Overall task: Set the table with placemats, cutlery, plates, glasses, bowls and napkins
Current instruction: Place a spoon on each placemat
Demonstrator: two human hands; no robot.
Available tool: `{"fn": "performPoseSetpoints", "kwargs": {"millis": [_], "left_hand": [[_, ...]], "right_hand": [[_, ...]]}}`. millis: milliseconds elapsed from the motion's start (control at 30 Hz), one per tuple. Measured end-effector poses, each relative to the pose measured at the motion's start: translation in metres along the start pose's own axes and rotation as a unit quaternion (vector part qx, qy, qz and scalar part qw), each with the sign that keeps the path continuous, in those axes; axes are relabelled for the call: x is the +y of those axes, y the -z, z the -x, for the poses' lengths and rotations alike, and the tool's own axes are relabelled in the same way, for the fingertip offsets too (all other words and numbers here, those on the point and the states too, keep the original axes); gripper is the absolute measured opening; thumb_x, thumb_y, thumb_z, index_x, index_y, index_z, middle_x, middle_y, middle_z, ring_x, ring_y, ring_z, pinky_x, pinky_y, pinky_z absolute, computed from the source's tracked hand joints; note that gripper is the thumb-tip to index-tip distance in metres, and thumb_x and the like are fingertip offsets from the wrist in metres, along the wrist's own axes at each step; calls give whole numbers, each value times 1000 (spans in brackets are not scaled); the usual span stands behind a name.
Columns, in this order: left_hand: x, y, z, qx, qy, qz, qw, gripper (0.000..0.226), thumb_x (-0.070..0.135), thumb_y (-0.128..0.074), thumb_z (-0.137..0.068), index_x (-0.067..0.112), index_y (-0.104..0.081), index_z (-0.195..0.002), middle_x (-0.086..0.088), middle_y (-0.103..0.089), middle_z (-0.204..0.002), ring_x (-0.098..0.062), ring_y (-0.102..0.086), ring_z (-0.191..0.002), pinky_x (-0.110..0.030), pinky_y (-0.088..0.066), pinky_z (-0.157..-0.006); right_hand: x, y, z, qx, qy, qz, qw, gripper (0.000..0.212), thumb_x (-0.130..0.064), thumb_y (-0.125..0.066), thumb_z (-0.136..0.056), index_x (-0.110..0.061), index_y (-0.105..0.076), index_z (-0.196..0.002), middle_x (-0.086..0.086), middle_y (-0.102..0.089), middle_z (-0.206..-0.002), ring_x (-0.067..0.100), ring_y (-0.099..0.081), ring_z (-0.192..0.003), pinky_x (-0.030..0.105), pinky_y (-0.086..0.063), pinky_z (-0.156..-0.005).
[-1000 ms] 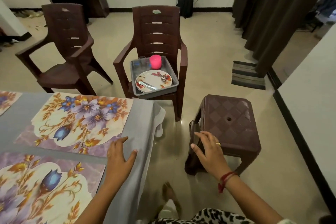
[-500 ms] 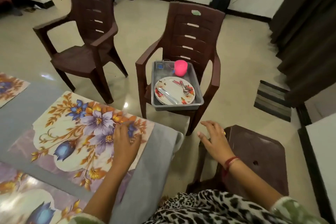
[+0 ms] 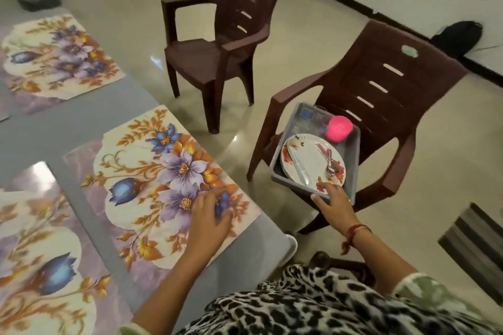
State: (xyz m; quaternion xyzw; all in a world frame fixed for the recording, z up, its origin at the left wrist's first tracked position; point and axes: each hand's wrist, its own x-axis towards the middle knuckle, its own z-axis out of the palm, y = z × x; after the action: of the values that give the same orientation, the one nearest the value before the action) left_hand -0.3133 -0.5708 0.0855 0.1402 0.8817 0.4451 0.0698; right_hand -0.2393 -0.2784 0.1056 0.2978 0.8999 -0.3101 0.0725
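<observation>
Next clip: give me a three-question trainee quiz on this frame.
1. True or false: the grey tray holds no plates.
2. The left hand rests on: A) a floral placemat; B) a napkin; C) a bowl.
3. What colour is the cup in the tray?
Key: 1 false, stacked plates lie in it; 2 A; 3 pink.

One head-worn wide-angle view looks down, close over the table corner, toward the chair.
</observation>
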Motion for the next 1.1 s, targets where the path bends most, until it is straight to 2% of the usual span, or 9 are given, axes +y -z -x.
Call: {"fn": "performPoseSetpoints", "kwargs": {"millis": [133,233,367,533,700,767,833,933,1100], "left_hand": [[19,-43,-33,21,8,-26,999,41,42,-44,-81,17,-55,-111,3,-52,-111,-13,-43,-106,-33,-39,-91],[42,-92,-71,16,13,-56,998,42,41,-47,-84,14,-58,-114,-4,-57,-115,-27,-48,-115,-38,-37,-99],[83,-157,-122,-41,52,-89,994,51,49,-44,-85,15,-56,-120,-3,-54,-124,-28,-36,-131,-35,-24,-111],[98,-214,-180,-106,112,-121,981,56,53,-43,-82,17,-53,-124,0,-51,-128,-26,-32,-135,-35,-23,-108],[88,-233,-198,-97,179,-146,968,35,28,-59,-91,16,-55,-123,-2,-52,-124,-20,-43,-120,-5,-32,-87],[87,-237,-198,-102,201,-161,961,40,34,-56,-88,15,-56,-123,-1,-52,-123,-12,-39,-118,-18,-30,-93],[86,-241,-196,-105,202,-170,959,37,30,-59,-87,14,-57,-121,0,-54,-119,-9,-38,-115,-27,-28,-96],[89,-247,-198,-108,212,-180,954,32,13,-65,-87,14,-58,-118,5,-52,-114,-15,-44,-113,-29,-31,-96],[88,-255,-210,-135,233,-173,947,35,20,-61,-89,19,-54,-123,3,-50,-121,-14,-42,-117,-30,-33,-97]], "right_hand": [[51,16,-74,-25,-30,-27,999,42,-28,-57,-92,-13,-50,-131,10,-39,-142,25,-39,-129,32,-31,-104],[94,36,-150,-44,-37,-24,998,37,-23,-58,-90,-9,-56,-124,15,-47,-135,31,-44,-123,37,-35,-104],[142,52,-232,-88,-66,0,994,34,-24,-57,-89,-2,-61,-116,26,-60,-114,41,-54,-107,41,-42,-90],[200,39,-306,-173,-144,-9,974,30,-18,-54,-90,-10,-59,-118,16,-64,-112,34,-58,-102,36,-46,-89],[220,4,-339,-187,-314,-118,923,37,-36,-51,-93,-7,-66,-111,15,-64,-112,32,-59,-103,32,-45,-91],[225,-14,-348,-164,-390,-177,888,45,-48,-54,-86,-9,-68,-103,13,-68,-104,31,-63,-95,38,-50,-90],[224,-28,-354,-123,-431,-221,866,42,-46,-60,-82,-7,-67,-99,12,-69,-101,31,-64,-92,41,-52,-88],[211,-31,-363,-76,-479,-256,836,35,-33,-65,-83,-3,-62,-103,7,-65,-97,31,-64,-92,31,-50,-79],[204,-24,-373,-108,-516,-322,786,26,-21,-70,-80,-5,-59,-97,6,-62,-93,22,-58,-86,27,-45,-74]]}}
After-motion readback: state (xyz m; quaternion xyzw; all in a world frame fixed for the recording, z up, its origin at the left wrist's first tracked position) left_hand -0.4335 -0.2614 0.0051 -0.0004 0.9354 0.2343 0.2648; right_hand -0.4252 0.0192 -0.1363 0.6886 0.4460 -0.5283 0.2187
